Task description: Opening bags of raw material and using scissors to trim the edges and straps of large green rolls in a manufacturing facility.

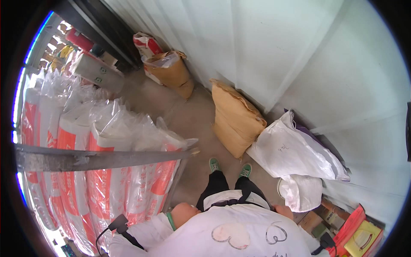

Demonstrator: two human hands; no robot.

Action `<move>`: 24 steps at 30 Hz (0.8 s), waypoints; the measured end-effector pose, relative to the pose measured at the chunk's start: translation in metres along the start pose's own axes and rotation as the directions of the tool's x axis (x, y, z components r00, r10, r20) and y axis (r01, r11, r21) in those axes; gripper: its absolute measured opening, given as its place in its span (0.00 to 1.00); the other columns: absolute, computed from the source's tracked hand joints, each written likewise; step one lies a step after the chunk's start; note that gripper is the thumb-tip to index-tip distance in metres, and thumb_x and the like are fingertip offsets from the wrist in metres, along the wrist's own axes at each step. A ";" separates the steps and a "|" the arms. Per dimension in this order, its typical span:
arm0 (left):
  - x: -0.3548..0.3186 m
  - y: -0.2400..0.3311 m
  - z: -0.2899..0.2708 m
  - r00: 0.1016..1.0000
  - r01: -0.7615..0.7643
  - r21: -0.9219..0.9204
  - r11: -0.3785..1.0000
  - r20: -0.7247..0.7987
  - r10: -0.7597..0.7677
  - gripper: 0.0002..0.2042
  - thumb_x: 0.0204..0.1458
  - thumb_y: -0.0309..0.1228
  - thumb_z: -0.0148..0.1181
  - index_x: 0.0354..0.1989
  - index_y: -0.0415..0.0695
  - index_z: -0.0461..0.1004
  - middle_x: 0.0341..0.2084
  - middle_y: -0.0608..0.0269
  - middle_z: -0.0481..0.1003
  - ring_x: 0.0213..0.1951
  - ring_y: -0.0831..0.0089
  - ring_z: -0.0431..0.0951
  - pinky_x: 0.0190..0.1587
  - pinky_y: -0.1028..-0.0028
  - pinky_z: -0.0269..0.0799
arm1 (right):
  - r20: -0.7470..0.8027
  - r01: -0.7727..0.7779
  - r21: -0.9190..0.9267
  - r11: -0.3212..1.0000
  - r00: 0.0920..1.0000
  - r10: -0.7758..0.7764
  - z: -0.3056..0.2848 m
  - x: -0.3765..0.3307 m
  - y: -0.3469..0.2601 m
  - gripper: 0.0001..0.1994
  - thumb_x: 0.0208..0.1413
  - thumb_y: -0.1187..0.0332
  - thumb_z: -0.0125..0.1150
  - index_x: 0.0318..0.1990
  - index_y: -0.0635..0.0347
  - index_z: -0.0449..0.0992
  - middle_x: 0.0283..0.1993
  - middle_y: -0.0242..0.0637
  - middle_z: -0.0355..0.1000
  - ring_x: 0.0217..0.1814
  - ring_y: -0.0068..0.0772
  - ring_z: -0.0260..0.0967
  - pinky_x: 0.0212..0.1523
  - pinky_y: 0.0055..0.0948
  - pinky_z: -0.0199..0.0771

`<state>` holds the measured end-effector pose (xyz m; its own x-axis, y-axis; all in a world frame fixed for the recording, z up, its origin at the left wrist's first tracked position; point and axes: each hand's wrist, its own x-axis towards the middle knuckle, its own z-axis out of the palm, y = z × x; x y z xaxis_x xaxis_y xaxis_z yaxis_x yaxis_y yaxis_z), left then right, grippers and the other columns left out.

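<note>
My left hand (184,214), with a green band at its wrist, hangs beside my waist at the lower middle. On the other side of my waist, only a small part of my right hand (284,210) shows. The fingers of both hands are mostly hidden, and I make out nothing held in either. Nearest to my right hand is a small white bag (302,193). Past it, a large white woven sack (289,147) leans at the wall. Beside that sack, a brown paper sack (234,118) also leans there.
Several tall plastic-wrapped rolls (102,184) with red and white printing stand at my left. A grey bar (98,160) runs across them. An open paper sack (171,70) stands farther off by the pale panel wall (274,43). Cartons and a red box (349,227) lie at the lower right.
</note>
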<state>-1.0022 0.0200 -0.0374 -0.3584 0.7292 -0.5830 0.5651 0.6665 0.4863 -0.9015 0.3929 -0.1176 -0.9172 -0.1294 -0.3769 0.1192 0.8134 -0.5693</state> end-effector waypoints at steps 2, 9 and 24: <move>0.008 -0.015 -0.010 0.999 -0.037 0.035 0.999 -0.030 0.038 0.08 0.43 0.36 0.49 0.25 0.46 0.71 0.20 0.58 0.73 0.25 0.56 0.75 0.29 0.60 0.70 | 0.042 -0.078 0.009 0.997 0.996 0.077 -0.009 0.026 -0.018 0.13 0.42 0.60 0.53 0.33 0.56 0.75 0.25 0.45 0.71 0.31 0.48 0.69 0.31 0.43 0.67; 0.066 -0.060 -0.055 0.963 -0.269 -0.385 0.883 -0.108 0.247 0.13 0.46 0.34 0.55 0.39 0.42 0.69 0.33 0.54 0.71 0.38 0.57 0.72 0.39 0.64 0.68 | -0.118 -0.269 0.453 0.850 0.927 0.357 0.023 0.019 -0.053 0.12 0.38 0.65 0.56 0.33 0.59 0.73 0.24 0.38 0.70 0.29 0.44 0.65 0.36 0.39 0.62; 0.052 -0.059 -0.050 0.961 0.155 -0.095 0.983 0.243 -0.128 0.13 0.46 0.36 0.51 0.35 0.41 0.70 0.26 0.54 0.72 0.32 0.55 0.74 0.37 0.60 0.70 | -0.224 0.173 0.268 0.948 0.968 -0.113 -0.005 0.087 -0.050 0.11 0.42 0.66 0.55 0.35 0.54 0.72 0.23 0.29 0.69 0.28 0.34 0.68 0.44 0.33 0.62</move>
<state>-1.0919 0.0262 -0.0638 -0.2366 0.5778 -0.7811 0.4296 0.7833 0.4493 -0.9894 0.3434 -0.1187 -0.9864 -0.0906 -0.1369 0.0562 0.5968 -0.8005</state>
